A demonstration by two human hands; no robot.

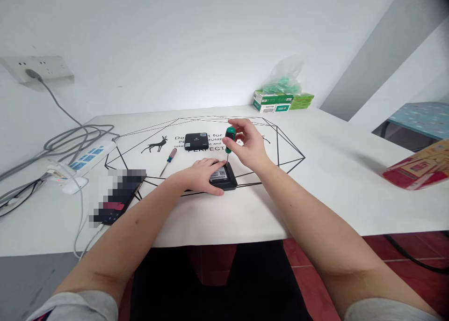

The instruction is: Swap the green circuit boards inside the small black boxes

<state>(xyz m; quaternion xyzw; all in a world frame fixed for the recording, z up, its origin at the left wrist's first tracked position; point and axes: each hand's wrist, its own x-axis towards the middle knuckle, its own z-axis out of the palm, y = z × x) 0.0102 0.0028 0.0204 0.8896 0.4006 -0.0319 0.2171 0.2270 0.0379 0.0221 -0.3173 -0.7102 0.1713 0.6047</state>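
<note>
A small black box [224, 179] with a white label lies on the white table [315, 171] in front of me. My left hand [199, 173] rests flat on it and holds it down. My right hand [249, 145] grips a green-handled screwdriver [229, 141] upright, its tip down on the far right part of the box. A second black box [197, 141] lies further back. To the left of the boxes lies a blue-handled screwdriver [168, 161], loose on the table.
A white power strip [87, 158] with grey cables sits at the left, next to a dark phone [117, 199]. Green boxes with a plastic bag [280, 98] stand at the far edge. A red package [417, 169] lies at the right.
</note>
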